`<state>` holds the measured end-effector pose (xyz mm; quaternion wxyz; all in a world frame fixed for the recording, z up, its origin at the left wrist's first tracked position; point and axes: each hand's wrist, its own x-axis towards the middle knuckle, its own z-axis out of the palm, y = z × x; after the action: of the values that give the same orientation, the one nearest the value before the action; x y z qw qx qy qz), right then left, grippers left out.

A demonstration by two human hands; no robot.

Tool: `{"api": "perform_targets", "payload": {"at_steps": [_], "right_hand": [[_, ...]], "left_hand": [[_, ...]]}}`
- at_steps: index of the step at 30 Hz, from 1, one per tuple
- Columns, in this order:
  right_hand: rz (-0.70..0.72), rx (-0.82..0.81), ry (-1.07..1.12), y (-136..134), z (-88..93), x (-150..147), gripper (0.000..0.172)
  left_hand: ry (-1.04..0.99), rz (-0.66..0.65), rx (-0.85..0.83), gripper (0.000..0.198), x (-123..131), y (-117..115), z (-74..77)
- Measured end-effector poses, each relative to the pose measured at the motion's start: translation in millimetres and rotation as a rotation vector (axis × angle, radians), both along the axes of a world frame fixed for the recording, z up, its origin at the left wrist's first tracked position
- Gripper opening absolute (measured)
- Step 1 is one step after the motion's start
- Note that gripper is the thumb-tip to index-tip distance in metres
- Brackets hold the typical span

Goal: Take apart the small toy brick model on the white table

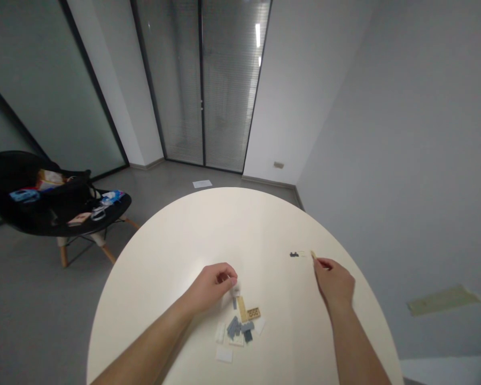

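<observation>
Over the near middle of the round table, my left hand (214, 286) has its fingers curled and the thumb against them. A small white piece (236, 291) lies right below its fingertips; whether they grip anything is hidden. Out to the right, my right hand (336, 280) pinches a small tan building brick (313, 255). Left of that brick are a small dark piece (294, 254) and some thin pale pieces (302, 254). Near my left hand is a loose pile: a long tan brick (241, 309), a studded tan plate (254, 313), several grey bricks (234, 327) and white ones (224, 354).
The pale round table (232, 224) has a curved edge all round. A black chair (64, 227) with a bag and other items stands at the left. A white sheet (202, 184) is on the floor beyond the table. The right wall (417, 203) rises close beside it.
</observation>
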<state>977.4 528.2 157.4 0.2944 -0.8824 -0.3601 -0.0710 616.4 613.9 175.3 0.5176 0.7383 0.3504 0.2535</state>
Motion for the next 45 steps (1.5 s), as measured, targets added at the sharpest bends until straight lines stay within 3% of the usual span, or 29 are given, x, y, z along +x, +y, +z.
{"api": "perform_targets", "payload": {"at_steps": [8,17,28,45], "right_hand": [[-0.007,-0.131,-0.004,2,-4.9,-1,0.031],[0.013,-0.108,-0.045,1,-11.5,3,0.032],[0.0,-0.145,-0.068,2,-9.4,3,0.041],[-0.117,-0.221,-0.024,5,-1.0,-9,0.033]], "left_hand": [[0.006,0.005,-0.009,0.018,0,1,-1.3],[0.008,-0.003,0.005,0.019,0,1,-5.9],[0.027,-0.006,0.014,0.019,0,0,-3.0],[0.023,-0.004,0.032,0.017,1,-1,-2.5]]}}
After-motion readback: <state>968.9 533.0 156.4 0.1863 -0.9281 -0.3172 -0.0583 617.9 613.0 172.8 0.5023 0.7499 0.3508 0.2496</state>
